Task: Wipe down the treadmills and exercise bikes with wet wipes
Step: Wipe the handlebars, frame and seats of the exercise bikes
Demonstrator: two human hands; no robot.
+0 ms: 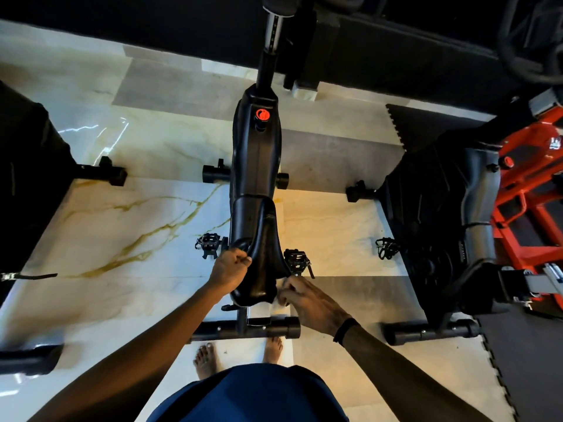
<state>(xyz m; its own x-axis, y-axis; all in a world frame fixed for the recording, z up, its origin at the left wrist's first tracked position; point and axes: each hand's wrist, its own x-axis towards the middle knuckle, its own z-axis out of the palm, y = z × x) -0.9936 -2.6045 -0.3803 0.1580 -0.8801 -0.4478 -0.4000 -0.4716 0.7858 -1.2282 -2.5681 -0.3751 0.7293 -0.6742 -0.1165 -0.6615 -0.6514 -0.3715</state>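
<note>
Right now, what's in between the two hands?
The bike's black saddle. The left hand grips its left edge, and the right hand holds a white wipe at its rear right corner, seen in the head view.

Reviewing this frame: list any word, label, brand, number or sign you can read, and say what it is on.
No text can be read.
Red knob on the middle bike: a dark mark, too blurred to read.
Seat post: small marks along the silver part, too small to read.
Red machine at right: a white mark near its top, blurred.
Saddle, left hand, right hand, wipe: no text.
</note>
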